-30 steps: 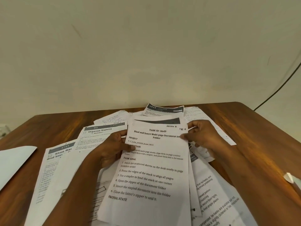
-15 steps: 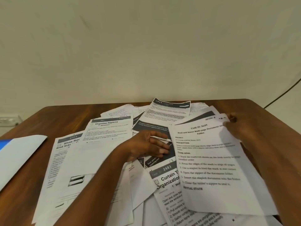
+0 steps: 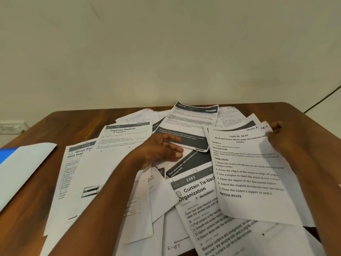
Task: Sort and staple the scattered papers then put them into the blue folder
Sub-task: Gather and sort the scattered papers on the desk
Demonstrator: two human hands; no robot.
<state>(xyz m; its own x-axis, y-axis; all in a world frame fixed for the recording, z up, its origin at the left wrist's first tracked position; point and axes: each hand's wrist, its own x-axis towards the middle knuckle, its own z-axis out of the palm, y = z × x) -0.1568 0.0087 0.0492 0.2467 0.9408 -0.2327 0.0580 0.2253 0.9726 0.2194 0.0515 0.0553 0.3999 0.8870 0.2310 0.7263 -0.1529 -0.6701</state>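
Print on the far sheets is too small to read, and the blue folder is cut off at the surface's left edge under a white sheet. Bare wood shows along the far-left corner. Scattered papers overlap mid-surface. The left hand rests on them, fingers straight. The right hand pinches the "TASK ID: 3649" sheet at its far corner.
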